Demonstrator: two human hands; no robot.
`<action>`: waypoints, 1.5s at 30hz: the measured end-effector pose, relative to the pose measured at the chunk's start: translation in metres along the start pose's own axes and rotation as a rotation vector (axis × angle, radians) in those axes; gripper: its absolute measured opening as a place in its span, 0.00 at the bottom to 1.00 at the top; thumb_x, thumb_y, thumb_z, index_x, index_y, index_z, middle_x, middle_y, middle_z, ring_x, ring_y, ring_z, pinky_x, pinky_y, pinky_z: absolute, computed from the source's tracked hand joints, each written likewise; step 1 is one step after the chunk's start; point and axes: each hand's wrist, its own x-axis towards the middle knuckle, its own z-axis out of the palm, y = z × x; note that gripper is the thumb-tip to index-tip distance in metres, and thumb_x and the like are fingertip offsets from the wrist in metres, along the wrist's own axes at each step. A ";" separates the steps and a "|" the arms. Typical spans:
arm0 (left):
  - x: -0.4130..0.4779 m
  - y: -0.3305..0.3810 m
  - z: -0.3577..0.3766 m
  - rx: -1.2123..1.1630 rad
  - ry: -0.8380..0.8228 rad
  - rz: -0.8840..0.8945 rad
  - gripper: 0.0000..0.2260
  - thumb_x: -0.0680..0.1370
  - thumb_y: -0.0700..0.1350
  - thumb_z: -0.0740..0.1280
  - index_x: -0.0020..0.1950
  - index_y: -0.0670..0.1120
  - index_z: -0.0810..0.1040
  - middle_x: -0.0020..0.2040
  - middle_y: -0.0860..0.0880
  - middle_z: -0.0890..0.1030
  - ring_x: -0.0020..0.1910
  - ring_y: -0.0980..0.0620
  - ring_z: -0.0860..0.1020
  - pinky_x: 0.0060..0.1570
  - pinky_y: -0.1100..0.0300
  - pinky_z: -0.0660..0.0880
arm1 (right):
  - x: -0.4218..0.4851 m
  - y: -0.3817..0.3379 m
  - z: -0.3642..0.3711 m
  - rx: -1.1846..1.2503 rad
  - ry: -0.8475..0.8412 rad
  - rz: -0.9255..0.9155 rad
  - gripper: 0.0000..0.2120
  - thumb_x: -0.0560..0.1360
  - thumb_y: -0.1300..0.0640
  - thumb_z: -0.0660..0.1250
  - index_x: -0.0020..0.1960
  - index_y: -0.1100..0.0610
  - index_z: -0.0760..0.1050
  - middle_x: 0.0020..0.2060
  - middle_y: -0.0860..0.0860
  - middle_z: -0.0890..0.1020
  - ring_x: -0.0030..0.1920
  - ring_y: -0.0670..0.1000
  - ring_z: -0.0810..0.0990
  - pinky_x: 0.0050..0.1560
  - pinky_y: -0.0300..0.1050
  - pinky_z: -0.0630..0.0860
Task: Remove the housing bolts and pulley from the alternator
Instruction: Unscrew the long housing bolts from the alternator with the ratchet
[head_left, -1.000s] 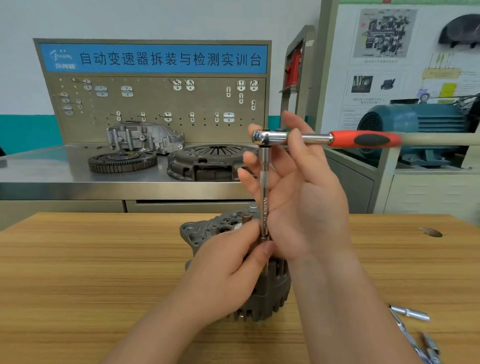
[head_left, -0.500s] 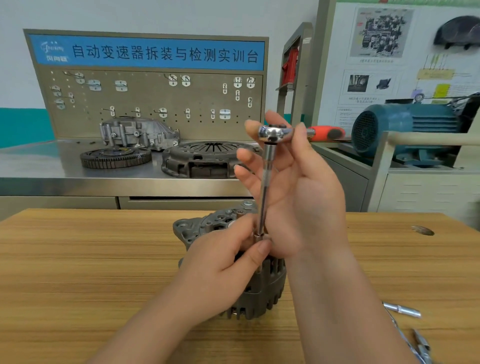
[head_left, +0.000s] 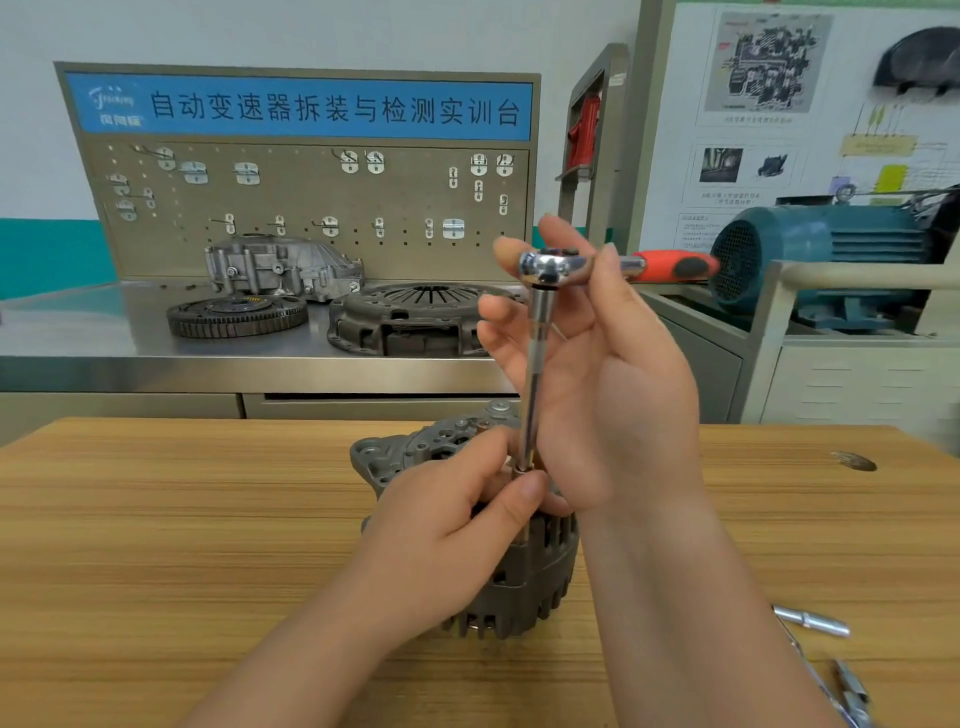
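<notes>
Alternator (head_left: 540, 571): one, standing on end mid-counter (head_left: 156, 545), near me. I judge it to be heavy, rigid cast metal that will not slide easily, best held round the ribbed body.
Housing bolts: hidden under the hands, so I cannot count them.
Pulley: not visible to me.
Left hand (head_left: 447, 530): thumb and finger pinch the foot of the one extension bar (head_left: 532, 374) on the alternator's top.
Right hand (head_left: 623, 405): fingers clasp the head of the one ratchet (head_left: 550, 265), its red handle pointing right.
Tool feel: smooth, hard steel, probably slippery.
Loose bits (head_left: 810, 621): at least two, near right.
</notes>
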 end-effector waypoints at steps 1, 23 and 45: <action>0.000 -0.001 0.000 0.007 0.001 -0.001 0.12 0.77 0.60 0.56 0.50 0.58 0.76 0.40 0.60 0.82 0.39 0.54 0.80 0.42 0.50 0.77 | 0.000 0.000 0.000 0.011 0.003 0.005 0.17 0.74 0.50 0.62 0.60 0.56 0.74 0.45 0.53 0.85 0.40 0.50 0.82 0.47 0.45 0.79; 0.000 0.000 0.004 0.058 0.053 -0.050 0.18 0.72 0.64 0.58 0.51 0.55 0.78 0.37 0.69 0.81 0.32 0.46 0.79 0.37 0.54 0.77 | -0.002 0.000 0.002 -0.175 -0.056 -0.124 0.11 0.73 0.59 0.66 0.46 0.47 0.85 0.42 0.46 0.82 0.43 0.48 0.79 0.48 0.45 0.76; 0.002 0.000 0.001 0.011 0.023 -0.105 0.09 0.76 0.57 0.60 0.50 0.58 0.77 0.39 0.66 0.83 0.33 0.53 0.79 0.36 0.55 0.76 | -0.002 -0.001 0.003 -0.025 0.001 0.034 0.19 0.77 0.49 0.59 0.64 0.55 0.73 0.46 0.51 0.86 0.38 0.48 0.82 0.46 0.43 0.79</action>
